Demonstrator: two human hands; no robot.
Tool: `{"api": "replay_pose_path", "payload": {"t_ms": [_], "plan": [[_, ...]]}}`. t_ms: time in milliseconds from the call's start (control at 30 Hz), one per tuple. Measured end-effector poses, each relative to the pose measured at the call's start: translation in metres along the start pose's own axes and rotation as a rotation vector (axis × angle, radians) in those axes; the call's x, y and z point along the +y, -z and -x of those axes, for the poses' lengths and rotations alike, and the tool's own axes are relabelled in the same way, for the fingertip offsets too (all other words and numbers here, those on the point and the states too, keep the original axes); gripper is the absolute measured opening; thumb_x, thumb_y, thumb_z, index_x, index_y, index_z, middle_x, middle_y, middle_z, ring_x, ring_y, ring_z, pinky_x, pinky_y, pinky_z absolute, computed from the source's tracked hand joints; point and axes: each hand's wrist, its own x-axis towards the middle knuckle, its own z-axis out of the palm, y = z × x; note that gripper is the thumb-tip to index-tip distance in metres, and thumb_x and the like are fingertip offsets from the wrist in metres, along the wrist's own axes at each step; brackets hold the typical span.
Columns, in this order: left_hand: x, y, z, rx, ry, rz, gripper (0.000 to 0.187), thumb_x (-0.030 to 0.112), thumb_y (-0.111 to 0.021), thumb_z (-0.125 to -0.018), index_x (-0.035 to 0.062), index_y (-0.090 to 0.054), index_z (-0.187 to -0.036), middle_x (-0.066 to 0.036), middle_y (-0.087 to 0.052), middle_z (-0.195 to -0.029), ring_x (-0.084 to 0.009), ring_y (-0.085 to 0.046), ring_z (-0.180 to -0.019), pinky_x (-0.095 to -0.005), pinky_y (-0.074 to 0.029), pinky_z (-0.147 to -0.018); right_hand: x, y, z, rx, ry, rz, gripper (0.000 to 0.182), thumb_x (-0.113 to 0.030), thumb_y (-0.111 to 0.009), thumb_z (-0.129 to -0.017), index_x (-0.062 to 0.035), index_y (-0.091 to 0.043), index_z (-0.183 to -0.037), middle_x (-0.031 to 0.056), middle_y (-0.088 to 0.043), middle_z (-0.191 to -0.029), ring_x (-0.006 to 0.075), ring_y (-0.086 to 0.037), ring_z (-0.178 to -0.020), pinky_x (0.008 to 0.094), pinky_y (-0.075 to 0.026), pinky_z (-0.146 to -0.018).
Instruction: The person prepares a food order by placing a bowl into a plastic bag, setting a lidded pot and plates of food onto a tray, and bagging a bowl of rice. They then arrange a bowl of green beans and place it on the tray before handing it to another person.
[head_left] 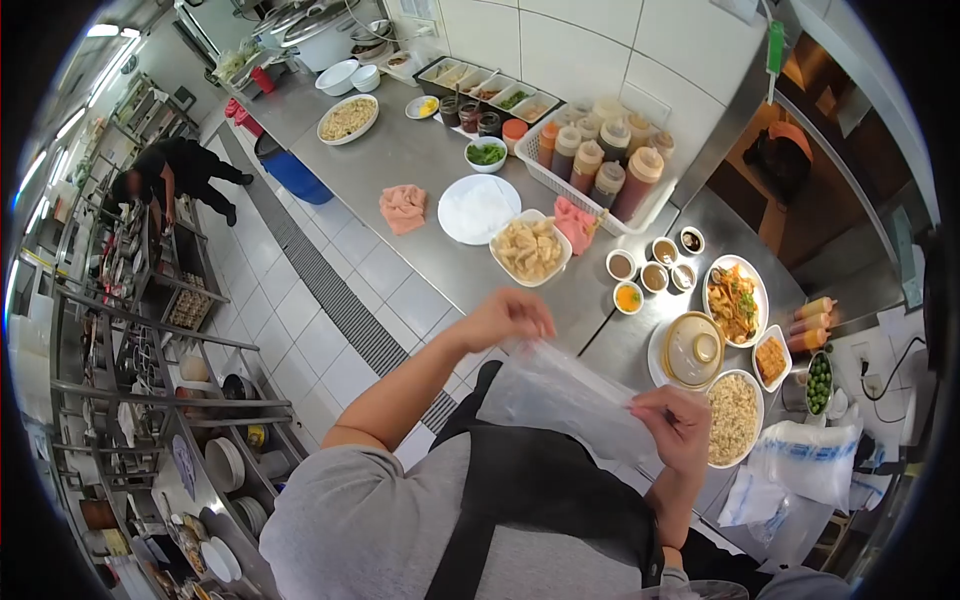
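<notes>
A clear plastic bag (pixel 565 395) is stretched between my two hands in front of the black apron, over the counter's near edge. My left hand (pixel 507 318) is closed on the bag's upper left corner, its fingers bent inward. At the bag's right edge, my right hand (pixel 675 425) pinches the plastic between thumb and fingers. Beyond my left hand stands a white bowl of pale fried pieces (pixel 530 250). Nearest to my right hand are a plate of fried rice (pixel 735 418) and a lidded pot (pixel 692 350).
Sauce bottles (pixel 612 150) fill a white basket, near small sauce cups (pixel 655 277). A noodle dish (pixel 735 303) and a pack of plastic bags (pixel 810 460) lie to the right. A white plate (pixel 480 210) and pink cloth (pixel 403 208) rest farther back. Another person (pixel 185 175) bends over shelving at left.
</notes>
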Motion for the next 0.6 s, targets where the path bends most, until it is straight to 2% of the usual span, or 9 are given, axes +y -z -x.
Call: {"api": "replay_pose_path", "payload": {"t_ms": [67,133,200,300,400,433,467,567,600], "plan": [[-0.011,0.051,-0.009,0.432,0.058,0.414,0.023,0.02,-0.071,-0.084,0.0011,-0.065,-0.095,-0.006,-0.066,-0.081,-0.0159,-0.065,-0.075,-0.0283,-0.053,-0.072,0.008,-0.008,0.0,-0.004,-0.068,-0.036,0.005,0.001,-0.071,-0.077,-0.0017,-0.071,-0.081,0.0095,-0.068,-0.071,0.0155,-0.063,-0.058,0.0245,-0.043,-0.053],[-0.04,0.132,-0.013,0.949,0.015,0.184,0.023,0.02,-0.067,-0.085,0.002,-0.064,-0.099,-0.007,-0.067,-0.085,-0.0193,-0.066,-0.077,-0.0304,-0.054,-0.074,0.012,-0.019,-0.003,-0.032,-0.177,-0.146,0.006,0.001,-0.071,-0.077,-0.0016,-0.071,-0.082,0.0073,-0.069,-0.071,0.0117,-0.062,-0.059,0.0229,-0.043,-0.054],[-0.112,0.248,-0.004,1.296,-0.117,-0.794,0.021,0.02,-0.064,-0.086,0.0025,-0.063,-0.097,-0.009,-0.067,-0.09,-0.0236,-0.067,-0.079,-0.0318,-0.053,-0.073,0.009,-0.031,-0.01,-0.022,-0.203,-0.152,0.005,0.001,-0.072,-0.077,-0.0018,-0.071,-0.082,0.0063,-0.069,-0.071,0.0104,-0.061,-0.06,0.0225,-0.043,-0.054],[-0.057,0.285,-0.003,1.006,-0.297,-1.405,0.013,0.015,-0.06,-0.088,0.0014,-0.058,-0.089,-0.009,-0.062,-0.085,-0.0204,-0.059,-0.073,-0.0336,-0.051,-0.074,0.001,-0.046,-0.026,-0.025,-0.286,-0.13,0.004,0.001,-0.071,-0.079,-0.0017,-0.071,-0.082,0.0051,-0.069,-0.072,0.0092,-0.061,-0.061,0.022,-0.043,-0.054],[-0.112,0.356,-0.016,1.04,-0.204,-0.548,0.007,0.007,-0.06,-0.083,0.0026,-0.055,-0.084,-0.008,-0.059,-0.083,-0.0195,-0.056,-0.076,-0.0322,-0.049,-0.067,-0.003,-0.06,-0.046,-0.075,-0.356,-0.108,0.003,-0.002,-0.07,-0.082,-0.0018,-0.071,-0.085,0.005,-0.068,-0.072,0.0093,-0.062,-0.063,0.0226,-0.044,-0.054],[-0.164,0.41,-0.032,0.746,-0.504,0.247,0.008,0.002,-0.06,-0.081,0.0028,-0.054,-0.086,-0.007,-0.055,-0.08,-0.0182,-0.053,-0.073,-0.0303,-0.047,-0.057,-0.003,-0.064,-0.051,-0.129,-0.349,-0.113,0.003,-0.004,-0.07,-0.083,-0.0021,-0.071,-0.086,0.0051,-0.068,-0.072,0.0095,-0.062,-0.063,0.0231,-0.044,-0.055],[-0.138,0.393,-0.029,0.688,-0.462,0.271,0.008,0.002,-0.06,-0.081,0.0028,-0.054,-0.086,-0.007,-0.055,-0.08,-0.0182,-0.053,-0.073,-0.0303,-0.047,-0.057,0.003,-0.069,-0.053,-0.166,-0.361,-0.102,0.005,-0.006,-0.069,-0.084,-0.0023,-0.07,-0.087,0.0063,-0.067,-0.073,0.0118,-0.061,-0.063,0.0247,-0.045,-0.055],[-0.099,0.37,-0.034,0.756,-0.589,-1.109,0.01,-0.006,-0.055,-0.082,0.0027,-0.051,-0.083,-0.007,-0.05,-0.076,-0.0161,-0.049,-0.066,-0.0234,-0.04,-0.048,0.012,-0.089,-0.06,-0.172,-0.385,-0.097,0.008,-0.01,-0.068,-0.086,-0.0023,-0.068,-0.088,0.0093,-0.067,-0.075,0.0171,-0.061,-0.062,0.0287,-0.047,-0.057],[-0.105,0.378,-0.041,0.743,-0.531,-0.812,0.009,-0.004,-0.056,-0.083,0.0031,-0.051,-0.084,-0.007,-0.05,-0.076,-0.0156,-0.048,-0.066,-0.0228,-0.039,-0.047,0.012,-0.099,-0.061,-0.204,-0.341,-0.107,0.01,-0.012,-0.067,-0.086,-0.0022,-0.068,-0.089,0.0111,-0.066,-0.075,0.0202,-0.061,-0.062,0.0313,-0.048,-0.058]]}}
